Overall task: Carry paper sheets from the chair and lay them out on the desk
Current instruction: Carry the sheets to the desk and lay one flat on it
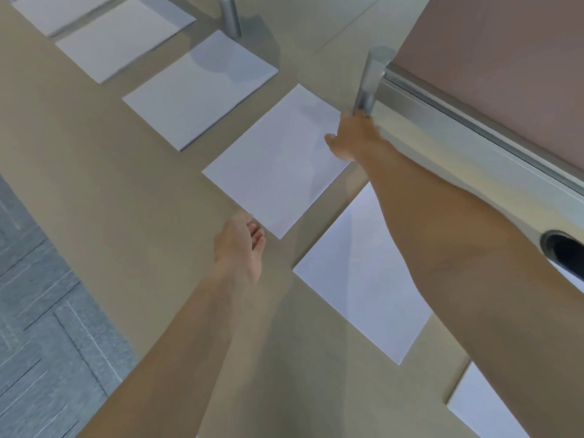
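Paper sheets (278, 159) flat on desk (94, 184)

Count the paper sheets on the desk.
6, in a diagonal row: first sheet cut off top left, second sheet beside it, third sheet by the far post, fourth sheet mid-frame, fifth sheet nearer, sixth sheet bottom right. More may lie out of frame.

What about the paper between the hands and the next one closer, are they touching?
Apart. The head view shows a strip of desk between the middle sheet and the nearer sheet.
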Tool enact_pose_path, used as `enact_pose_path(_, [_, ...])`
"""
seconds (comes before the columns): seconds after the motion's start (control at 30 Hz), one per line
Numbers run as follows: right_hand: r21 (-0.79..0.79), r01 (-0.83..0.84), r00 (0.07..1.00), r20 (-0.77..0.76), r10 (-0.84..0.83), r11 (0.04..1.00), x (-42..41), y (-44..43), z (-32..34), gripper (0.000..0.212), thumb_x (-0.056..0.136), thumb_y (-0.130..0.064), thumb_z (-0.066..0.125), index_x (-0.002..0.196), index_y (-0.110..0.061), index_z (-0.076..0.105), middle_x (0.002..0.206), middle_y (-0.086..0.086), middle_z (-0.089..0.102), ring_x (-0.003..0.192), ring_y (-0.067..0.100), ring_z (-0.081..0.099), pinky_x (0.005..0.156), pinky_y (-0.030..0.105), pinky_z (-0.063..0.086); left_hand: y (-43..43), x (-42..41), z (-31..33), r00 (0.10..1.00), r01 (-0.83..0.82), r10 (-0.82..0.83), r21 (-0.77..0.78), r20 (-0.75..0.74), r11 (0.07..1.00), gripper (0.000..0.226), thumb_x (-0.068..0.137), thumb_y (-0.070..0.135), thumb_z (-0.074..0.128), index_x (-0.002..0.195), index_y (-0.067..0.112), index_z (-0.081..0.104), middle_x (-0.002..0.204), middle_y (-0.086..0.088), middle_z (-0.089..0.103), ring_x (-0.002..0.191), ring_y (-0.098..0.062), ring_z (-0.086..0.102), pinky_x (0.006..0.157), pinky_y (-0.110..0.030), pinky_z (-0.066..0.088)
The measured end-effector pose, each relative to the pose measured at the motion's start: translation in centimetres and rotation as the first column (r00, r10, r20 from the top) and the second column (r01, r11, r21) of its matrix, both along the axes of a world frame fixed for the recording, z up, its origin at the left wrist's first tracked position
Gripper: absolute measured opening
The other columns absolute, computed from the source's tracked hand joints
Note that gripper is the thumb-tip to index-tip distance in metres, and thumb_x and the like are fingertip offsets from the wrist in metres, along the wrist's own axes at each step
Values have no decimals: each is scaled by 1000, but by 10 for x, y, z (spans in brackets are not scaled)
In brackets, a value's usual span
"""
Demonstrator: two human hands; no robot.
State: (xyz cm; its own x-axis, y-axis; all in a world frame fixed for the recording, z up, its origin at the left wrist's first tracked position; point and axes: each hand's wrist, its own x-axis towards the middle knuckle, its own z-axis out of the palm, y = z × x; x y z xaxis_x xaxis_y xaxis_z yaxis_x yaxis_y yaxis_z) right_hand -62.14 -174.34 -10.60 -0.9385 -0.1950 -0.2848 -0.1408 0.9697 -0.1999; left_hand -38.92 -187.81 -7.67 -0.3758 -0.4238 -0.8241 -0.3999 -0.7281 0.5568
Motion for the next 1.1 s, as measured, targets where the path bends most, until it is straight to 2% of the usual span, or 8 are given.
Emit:
enact_pose_path(0.07, [15, 16, 1000, 2, -16, 1000, -4, -1, -4, 63, 99, -44, 44, 149, -8, 29, 154, 13, 26, 142, 32, 26, 107, 47, 32, -1, -4, 0, 1000, 6, -6, -1, 3, 1000, 9, 94, 14, 55, 92, 7, 59, 92, -6, 55, 91, -21, 55, 102, -32, 51])
enact_pose_path(0.17, [40, 14, 1000, -6, -13, 999, -6, 2, -11, 64, 97, -46, 46, 147, -9, 31, 152, 13, 27, 140, 32, 26, 106, 47, 34, -2, -6, -1, 1000, 26, -26, -5, 14, 1000, 10, 94, 14, 53, 89, 8, 60, 89, -6, 57, 90, -22, 56, 101, -31, 50])
enact_pose_path(0.3, [68, 5, 1000, -28, -4, 998, -2, 1, -11, 62, 97, -47, 44, 146, -11, 32, 150, 12, 29, 138, 32, 27, 103, 46, 33, -4, -5, 2, 999, 44, -44, 10, -3, 999, 14, 96, 17, 54, 87, 7, 56, 97, -8, 59, 93, -22, 60, 102, -32, 49])
enact_pose_path(0.43, [13, 23, 999, -33, -22, 1000, 1, -1, -11, 60, 96, -46, 44, 144, -12, 36, 146, 13, 35, 135, 33, 31, 103, 47, 33, -7, 2, 5, 999, 32, -32, 32, -9, 999, 17, 97, 20, 54, 85, 8, 53, 103, -9, 59, 95, -21, 61, 100, -31, 48])
enact_pose_path(0.57, [18, 29, 999, -40, -28, 999, 9, -2, -12, 60, 96, -46, 45, 145, -13, 35, 145, 13, 36, 135, 31, 32, 101, 46, 34, -11, 12, 3, 999, 31, -31, 44, -15, 999, 22, 98, 21, 54, 107, 2, 51, 113, -12, 60, 103, -22, 61, 102, -33, 48])
enact_pose_path(0.67, [27, 18, 1000, -24, -17, 999, 15, -4, -11, 59, 96, -45, 44, 144, -12, 34, 146, 13, 36, 136, 32, 31, 101, 46, 34, -12, 17, 5, 999, 28, -27, 44, -21, 999, 40, 98, 21, 54, 131, 0, 48, 122, -15, 58, 111, -25, 60, 105, -35, 47])
enact_pose_path(0.87, [34, 18, 1000, -12, -18, 999, 18, -6, -10, 59, 97, -44, 42, 145, -11, 33, 148, 12, 36, 136, 32, 31, 98, 46, 33, -12, 22, 6, 999, 39, -38, 47, -37, 998, 38, 98, 20, 54, 129, 0, 48, 120, -15, 59, 106, -24, 62, 104, -34, 48])
enact_pose_path(1.1, [56, 9, 1000, -7, -9, 998, 18, -3, -9, 61, 97, -46, 42, 147, -11, 31, 149, 12, 35, 137, 31, 31, 100, 47, 33, -13, 25, 3, 998, 33, -31, 55, -48, 998, 50, 97, 22, 55, 139, -4, 43, 122, -15, 56, 111, -25, 60, 106, -36, 47])
